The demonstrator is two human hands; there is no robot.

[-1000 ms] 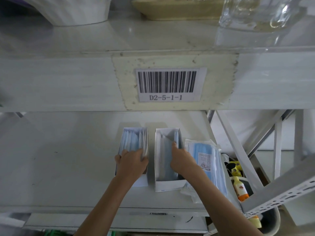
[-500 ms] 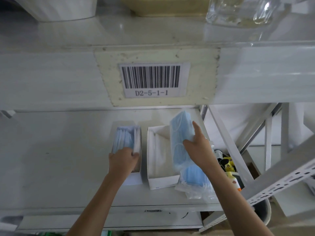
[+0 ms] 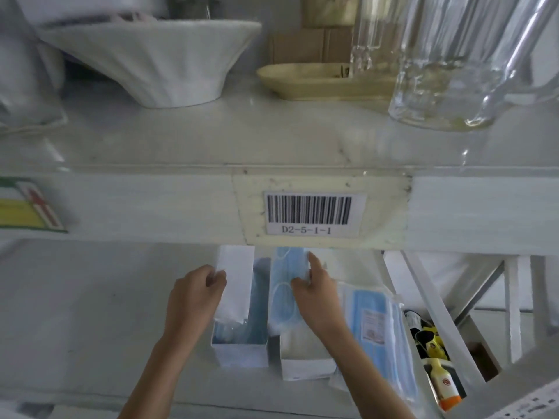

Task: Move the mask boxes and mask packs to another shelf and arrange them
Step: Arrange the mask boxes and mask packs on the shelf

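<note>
Currently both hands are on the lower shelf (image 3: 75,313), near its front right corner. Left hand (image 3: 193,294) has fingers curled onto the raised flap of the left mask box (image 3: 239,343); the box sits near the front edge, blue masks visible inside. Right hand (image 3: 314,297) pinches a stack of blue masks (image 3: 286,288), index finger extended along its edge, holding it tilted above the right mask box (image 3: 305,358). That box is open, just beside the left one, looks mostly empty. Sealed mask pack (image 3: 378,334) lies just right of it, at the shelf's right edge, overhanging the front. Yellow-capped bottles (image 3: 435,367) sit below, past the right edge. Farther up: upper shelf's front edge carries a barcode label (image 3: 310,213) reading D2-5-1-1. On that shelf, a white bowl (image 3: 151,58) left, a beige dish (image 3: 320,80) middle, a glass pitcher (image 3: 453,55) at the right.
</note>
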